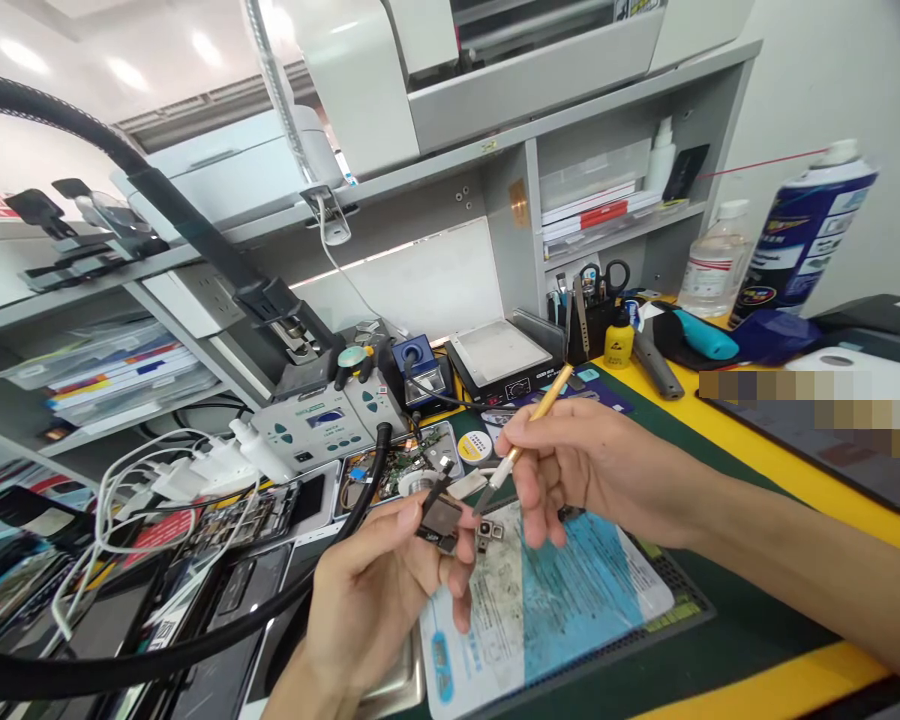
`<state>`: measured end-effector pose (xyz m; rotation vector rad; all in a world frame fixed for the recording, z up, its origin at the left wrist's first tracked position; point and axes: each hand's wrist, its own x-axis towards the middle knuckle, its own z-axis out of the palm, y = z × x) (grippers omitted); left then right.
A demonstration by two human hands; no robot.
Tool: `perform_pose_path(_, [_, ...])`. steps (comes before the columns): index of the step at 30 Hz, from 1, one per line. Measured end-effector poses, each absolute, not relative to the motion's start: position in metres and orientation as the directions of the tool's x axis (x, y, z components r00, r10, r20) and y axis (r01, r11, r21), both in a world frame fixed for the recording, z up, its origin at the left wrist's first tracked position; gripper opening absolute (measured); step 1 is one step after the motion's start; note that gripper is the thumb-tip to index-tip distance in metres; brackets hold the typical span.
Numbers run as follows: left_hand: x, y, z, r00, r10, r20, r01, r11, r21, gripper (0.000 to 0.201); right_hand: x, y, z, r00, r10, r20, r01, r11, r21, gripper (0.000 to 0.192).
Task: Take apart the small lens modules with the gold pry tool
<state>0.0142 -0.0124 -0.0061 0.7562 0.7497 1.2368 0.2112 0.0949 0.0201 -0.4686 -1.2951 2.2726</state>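
Note:
Pinched between the thumb and fingers of my left hand is a small dark camera module, with a thin flex cable sticking up from it. My right hand grips a gold-handled craft knife like a pen. The blade points down and left, close beside the module; I cannot tell whether it touches. Below both hands lies a stained blue and white work mat. Several small square metal parts rest on it, just right of my left fingertips.
A black hose curves across the left side, over stacked phones and parts. Behind stand a grey-green rework station and a flat heating plate. On the right are a spray can, a clear bottle and a dark tablet.

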Motion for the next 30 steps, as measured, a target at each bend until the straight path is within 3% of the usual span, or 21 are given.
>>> perform_pose_path(25, [0.0132, -0.0128, -0.0047, 0.138, 0.988, -0.068, -0.526, 0.131, 0.840, 0.035, 0.2150, 0.0977, 0.0194, -0.829, 0.559, -0.027, -0.255, -0.420, -0.871, 0.011])
perform_pose_path(28, [0.0130, -0.0128, -0.0032, 0.134, 0.989, -0.065, -0.526, 0.127, 0.841, 0.034, 0.2155, 0.0971, 0.0197, -0.808, 0.589, -0.011, -0.222, -0.321, -0.921, 0.013])
perform_pose_path(30, [0.0122, -0.0130, -0.0028, 0.124, 0.990, -0.061, -0.524, 0.118, 0.844, 0.034, 0.2163, 0.0953, 0.0207, -0.757, 0.653, 0.028, -0.143, -0.123, -0.982, 0.014])
